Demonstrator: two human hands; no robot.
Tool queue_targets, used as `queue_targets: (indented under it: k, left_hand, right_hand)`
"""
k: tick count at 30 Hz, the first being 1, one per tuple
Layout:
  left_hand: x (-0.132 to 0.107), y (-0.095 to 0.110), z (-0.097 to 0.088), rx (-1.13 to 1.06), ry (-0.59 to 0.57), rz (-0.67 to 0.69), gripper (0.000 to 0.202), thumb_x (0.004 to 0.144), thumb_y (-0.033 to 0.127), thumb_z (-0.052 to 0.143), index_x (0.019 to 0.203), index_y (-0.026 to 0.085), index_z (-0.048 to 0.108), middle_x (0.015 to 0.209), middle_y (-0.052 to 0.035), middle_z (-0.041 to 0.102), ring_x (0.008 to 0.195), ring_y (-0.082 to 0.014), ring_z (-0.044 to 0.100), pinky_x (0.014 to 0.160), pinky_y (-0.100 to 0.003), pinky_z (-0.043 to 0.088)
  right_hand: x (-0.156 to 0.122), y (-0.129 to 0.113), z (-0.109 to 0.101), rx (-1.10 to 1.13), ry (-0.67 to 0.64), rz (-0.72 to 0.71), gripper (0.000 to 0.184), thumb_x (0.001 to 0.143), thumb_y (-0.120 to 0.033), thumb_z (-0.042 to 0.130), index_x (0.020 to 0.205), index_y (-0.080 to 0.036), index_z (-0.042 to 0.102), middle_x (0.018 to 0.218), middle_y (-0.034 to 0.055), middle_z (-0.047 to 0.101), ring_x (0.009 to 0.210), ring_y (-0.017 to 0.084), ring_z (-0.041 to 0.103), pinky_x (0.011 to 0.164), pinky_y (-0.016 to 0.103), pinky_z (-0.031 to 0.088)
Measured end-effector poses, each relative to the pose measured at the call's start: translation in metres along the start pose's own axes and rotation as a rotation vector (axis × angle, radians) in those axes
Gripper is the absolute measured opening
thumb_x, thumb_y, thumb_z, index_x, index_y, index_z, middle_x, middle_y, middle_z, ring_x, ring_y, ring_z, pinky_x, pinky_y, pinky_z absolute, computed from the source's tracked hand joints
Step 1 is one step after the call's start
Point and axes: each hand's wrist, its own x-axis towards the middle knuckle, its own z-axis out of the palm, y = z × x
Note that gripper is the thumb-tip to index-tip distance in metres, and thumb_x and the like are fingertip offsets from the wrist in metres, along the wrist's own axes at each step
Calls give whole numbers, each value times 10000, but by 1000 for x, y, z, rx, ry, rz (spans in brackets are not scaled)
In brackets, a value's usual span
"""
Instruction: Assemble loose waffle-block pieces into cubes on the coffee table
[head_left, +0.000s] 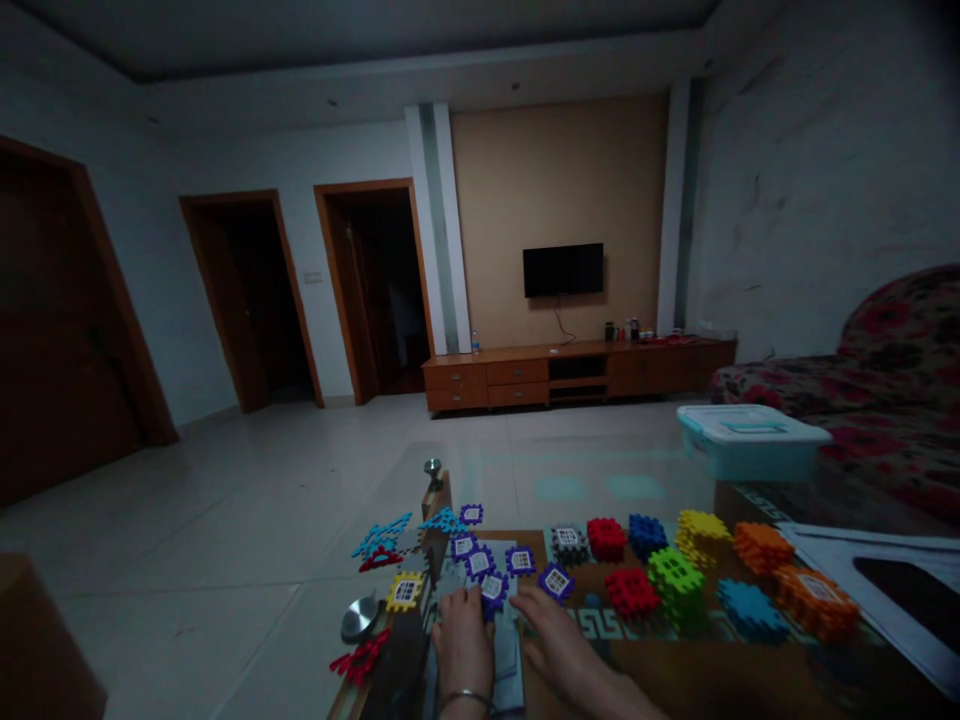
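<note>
A dim living room surrounds a glass-topped worktop (570,488) spread with interlocking plastic tiles (630,590). The left hand (463,645) sits curled beside a purple-edged tile (493,590); whether it grips, I cannot tell. The right hand (562,645) lies open, just below a second purple-edged tile (556,582), gripping nothing.

- Wall-mounted television (562,270) on a tan accent wall (555,170) at 12 o'clock
- Low wooden cabinet (577,375) beneath it
- Two dark doorways (367,290) at 11 o'clock
- Floral sofa (847,400) at 3 o'clock
- Pale tile floor (225,500) at 9 o'clock
</note>
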Motion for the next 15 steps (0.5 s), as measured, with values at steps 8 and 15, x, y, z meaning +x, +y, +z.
queue_targets:
  k: [8,15]
  left_hand:
    - [-11,7,-2,-54,159,-6,440,778,132,507,1204,223,573,1187,-76,641,1144,-262,532,876,-363,439]
    - [-7,13,-3,-714,35,75,428,705,274,531,1112,154,586,1094,-101,673,1047,-222,611,914,-312,472]
  right_hand:
    - [-13,-13,-31,-260,9,213,495,819,-14,387,1196,-218,634,1407,114,501,1331,292,398,1047,426,365]
    - [-24,-16,-59,-332,-33,266,492,678,-116,689,1163,-176,639,1280,153,574,1185,348,505,968,443,427]
